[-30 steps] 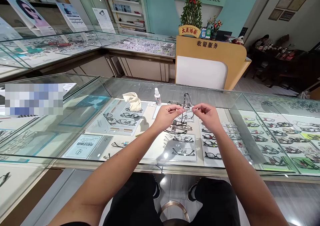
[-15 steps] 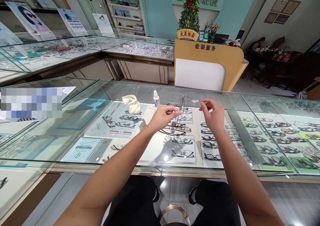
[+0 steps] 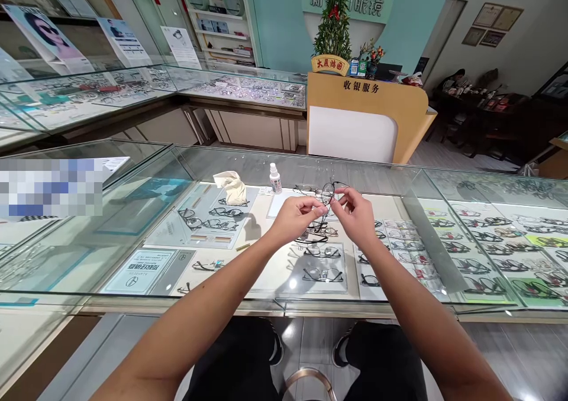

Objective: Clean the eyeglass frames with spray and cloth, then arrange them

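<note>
A pair of thin dark-framed eyeglasses [image 3: 328, 191] is held above the glass counter, between my two hands. My left hand [image 3: 296, 216] pinches the frame from the left with thumb and fingertips. From the right, my right hand [image 3: 356, 213] grips it near a lens, with fingers closed. One temple sticks out behind my right fingers, and part of the frame is hidden by my fingertips. Behind my left hand a white spray bottle [image 3: 276, 179] stands on the counter. A crumpled cream cloth [image 3: 231, 188] lies to its left.
Rows of eyeglasses [image 3: 323, 275] lie inside the glass display case [image 3: 248, 304] beneath my hands. More frames [image 3: 474, 265] fill the section at right. Across the aisle are another glass case [image 3: 248, 93] and a wooden cashier desk [image 3: 368, 96] with a plant [image 3: 332, 25].
My right hand has moved left, from the temple's end to the front of the eyeglasses, close to my left hand. The eyeglasses have turned. The view has shifted slightly.
</note>
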Motion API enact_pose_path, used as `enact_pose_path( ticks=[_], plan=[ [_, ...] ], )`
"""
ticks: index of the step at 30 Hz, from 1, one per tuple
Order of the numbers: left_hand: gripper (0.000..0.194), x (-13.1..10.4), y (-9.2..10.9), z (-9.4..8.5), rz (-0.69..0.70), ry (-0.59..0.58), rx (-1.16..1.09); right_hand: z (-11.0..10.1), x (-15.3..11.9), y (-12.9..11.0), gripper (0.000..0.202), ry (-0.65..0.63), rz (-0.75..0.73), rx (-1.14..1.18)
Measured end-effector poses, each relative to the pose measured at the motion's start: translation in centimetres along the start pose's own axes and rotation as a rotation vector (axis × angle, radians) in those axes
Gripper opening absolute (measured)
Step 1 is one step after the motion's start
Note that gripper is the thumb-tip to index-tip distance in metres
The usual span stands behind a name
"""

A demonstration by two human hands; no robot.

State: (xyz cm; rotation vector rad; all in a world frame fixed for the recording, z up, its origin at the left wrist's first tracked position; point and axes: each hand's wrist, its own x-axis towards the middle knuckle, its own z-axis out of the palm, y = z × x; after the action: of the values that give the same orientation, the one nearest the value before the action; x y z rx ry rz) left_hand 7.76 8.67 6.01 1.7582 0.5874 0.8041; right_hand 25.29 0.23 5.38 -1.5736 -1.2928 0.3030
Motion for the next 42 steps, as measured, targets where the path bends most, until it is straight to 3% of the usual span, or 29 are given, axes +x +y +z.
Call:
enact_pose_path(
  ticks=[6,16,25,33,37,41,42],
  plan=[
    [0.041,-0.1,0.5,0.2,0.036,0.040,-0.025,0.1,0.1,-0.1,0.054,0.027,0.050,0.000],
    [0.043,-0.1,0.4,0.5,0.039,0.128,-0.053,0.3,0.4,0.7,0.069,0.045,0.082,0.103],
    [0.043,0.4,0.0,-0.5,0.033,0.337,-0.139,-0.5,1.7,0.9,0.063,0.041,0.422,0.550],
    [0.050,1.5,-1.4,-1.2,-0.041,0.501,-0.371,-0.7,1.5,0.4,0.070,0.026,0.599,0.669],
    [0.052,1.4,-1.2,-1.2,-0.008,0.462,-0.328,-0.5,1.2,1.1,0.065,0.027,0.477,0.503],
    [0.050,1.1,-0.7,-1.1,0.038,0.429,-0.266,-0.1,0.2,0.8,0.050,0.331,0.041,0.021],
    [0.049,1.0,-0.6,-1.0,0.043,0.422,-0.250,0.1,-0.2,0.4,0.044,0.347,-0.079,-0.074]
  ],
)
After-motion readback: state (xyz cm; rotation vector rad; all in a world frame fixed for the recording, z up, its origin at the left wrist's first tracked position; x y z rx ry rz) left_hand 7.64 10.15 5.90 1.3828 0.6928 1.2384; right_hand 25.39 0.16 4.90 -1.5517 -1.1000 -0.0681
